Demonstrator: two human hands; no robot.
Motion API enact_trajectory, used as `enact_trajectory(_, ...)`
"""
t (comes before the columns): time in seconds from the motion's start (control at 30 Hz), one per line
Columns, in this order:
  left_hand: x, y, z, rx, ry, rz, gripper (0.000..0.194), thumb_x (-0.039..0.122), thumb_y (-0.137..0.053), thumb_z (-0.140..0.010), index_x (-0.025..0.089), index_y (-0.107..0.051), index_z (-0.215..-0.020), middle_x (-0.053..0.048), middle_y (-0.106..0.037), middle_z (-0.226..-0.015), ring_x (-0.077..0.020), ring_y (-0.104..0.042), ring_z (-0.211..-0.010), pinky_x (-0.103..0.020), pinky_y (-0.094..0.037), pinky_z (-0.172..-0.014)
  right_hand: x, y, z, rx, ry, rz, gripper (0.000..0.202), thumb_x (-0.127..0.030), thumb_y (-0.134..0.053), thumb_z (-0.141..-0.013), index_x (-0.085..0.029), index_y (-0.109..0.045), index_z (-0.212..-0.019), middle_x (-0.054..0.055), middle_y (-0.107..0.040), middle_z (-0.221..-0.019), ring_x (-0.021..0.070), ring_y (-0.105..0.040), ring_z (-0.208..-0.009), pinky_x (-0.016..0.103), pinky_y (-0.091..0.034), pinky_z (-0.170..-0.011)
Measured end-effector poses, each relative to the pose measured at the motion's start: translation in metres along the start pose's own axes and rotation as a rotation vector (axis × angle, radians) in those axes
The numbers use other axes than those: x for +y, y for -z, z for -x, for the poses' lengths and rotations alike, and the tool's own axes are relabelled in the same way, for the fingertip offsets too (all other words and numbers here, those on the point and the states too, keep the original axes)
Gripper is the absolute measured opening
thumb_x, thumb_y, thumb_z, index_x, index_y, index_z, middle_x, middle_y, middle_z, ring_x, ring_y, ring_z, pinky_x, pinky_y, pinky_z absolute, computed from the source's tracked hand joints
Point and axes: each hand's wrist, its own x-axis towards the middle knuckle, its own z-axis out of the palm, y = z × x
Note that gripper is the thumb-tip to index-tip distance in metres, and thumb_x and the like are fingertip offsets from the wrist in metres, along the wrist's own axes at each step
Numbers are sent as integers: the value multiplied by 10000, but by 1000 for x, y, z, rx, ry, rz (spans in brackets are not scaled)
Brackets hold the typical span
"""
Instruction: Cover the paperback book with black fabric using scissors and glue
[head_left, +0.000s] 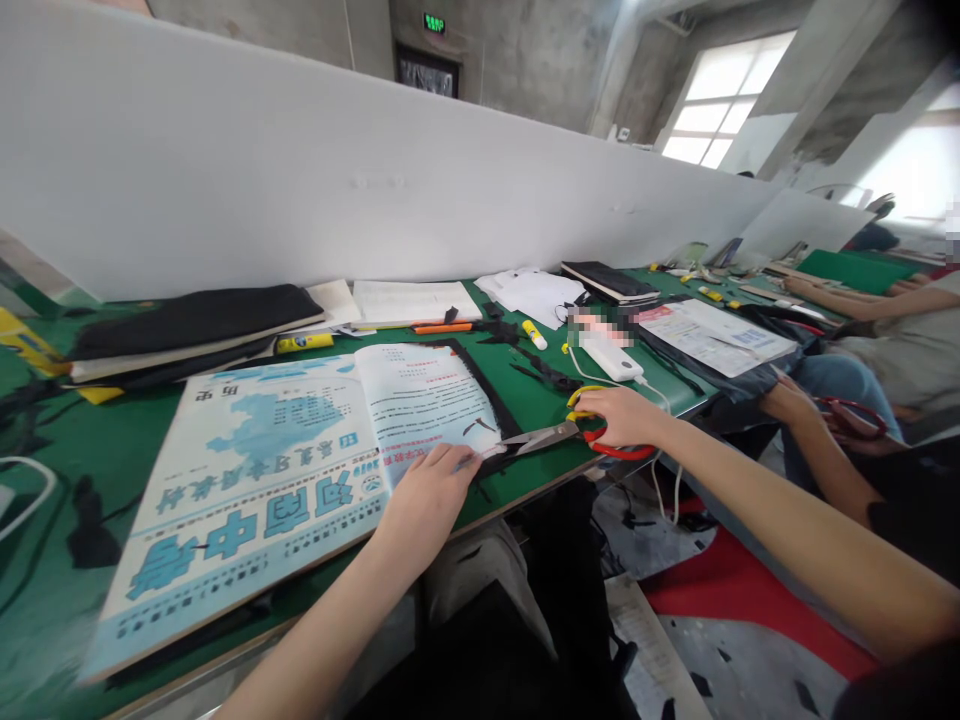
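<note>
A book (289, 440) with a blue and white printed cover lies opened out on the green table, upside down to me. Black cloth (480, 385) borders its right-hand flap. My left hand (431, 500) is closed at the near right corner of that flap, fingers together on its edge. Just right of those fingers are the blades of a pair of scissors (547, 436), reaching the black cloth near the corner. My right hand (626, 418) grips their red and yellow handles, and the blades are parted. Whether the cloth lies between the blades cannot be made out.
Black-covered books (199, 320) lie back left, beside a yellow glue stick (304, 343). Another glue stick (534, 335), an orange cutter (442, 328) and black scraps (551, 375) lie farther back. A white corded device (611, 355) is beyond the scissors. A co-worker's hand (791, 402) is at right.
</note>
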Motion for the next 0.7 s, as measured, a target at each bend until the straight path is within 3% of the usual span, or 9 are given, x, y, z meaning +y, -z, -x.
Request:
enact_trajectory(0.47, 0, 1, 0, -7, -2, -10, 343, 123, -367, -907, 191, -530, -1201, -61, -575, -1171, -198, -495, -1099, -382, -446, -944, -2, 2, 0, -16, 20, 26, 253, -254, -565, -646, -240, -651, -884, 16, -683, -918, 196, -638, -764, 272, -433, -626)
enact_trajectory(0.7, 0, 0, -1, -12, 3, 8, 339, 125, -365, -911, 185, -535, -1198, -61, -574, -1173, -194, -497, -1094, -375, -447, -950, -1, 2, 1, -9, 28, 33, 238, -249, -558, -645, -238, -663, -859, 10, -689, -996, 180, -639, -764, 257, -410, -620)
